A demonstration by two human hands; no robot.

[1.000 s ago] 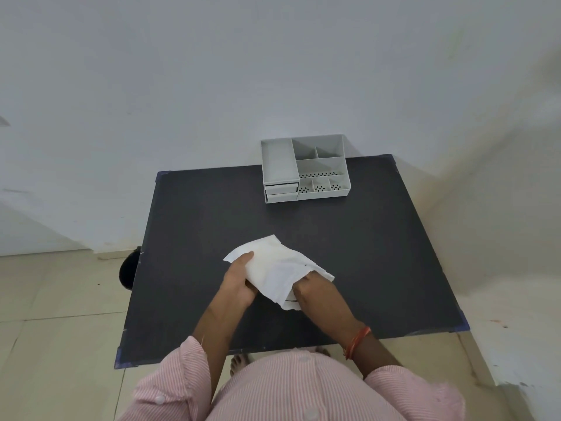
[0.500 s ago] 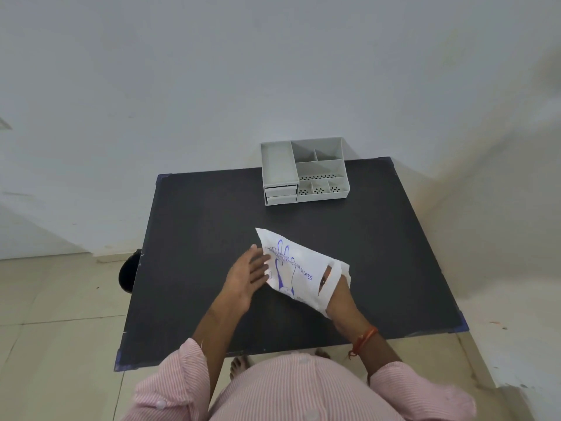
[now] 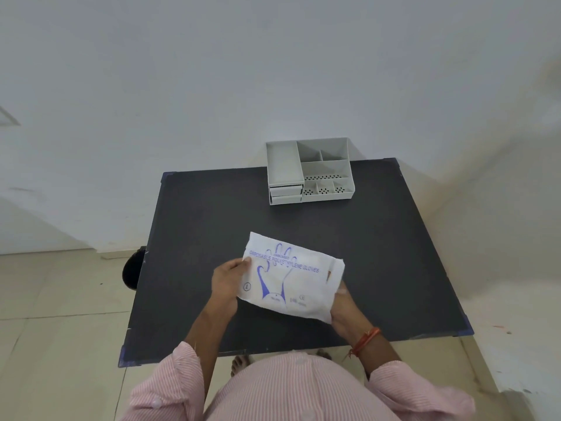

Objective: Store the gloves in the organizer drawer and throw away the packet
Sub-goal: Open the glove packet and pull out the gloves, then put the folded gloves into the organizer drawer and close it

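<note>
Holding the glove packet [image 3: 291,278] printed side up over the black table [image 3: 379,238].
Left hand [image 3: 226,284] now pinches its 9 o'clock edge, no longer open beside it; right hand [image 3: 344,308] grips the 3 o'clock end. Packet sits flatter, squarer; organizer [image 3: 309,173] at 12 o'clock, drawers shut.

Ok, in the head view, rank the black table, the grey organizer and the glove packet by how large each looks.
1. black table, by far the largest.
2. and 3. glove packet and grey organizer look about alike; the packet, held by left hand and right hand, is nearer the camera, so I won't rank them.
</note>
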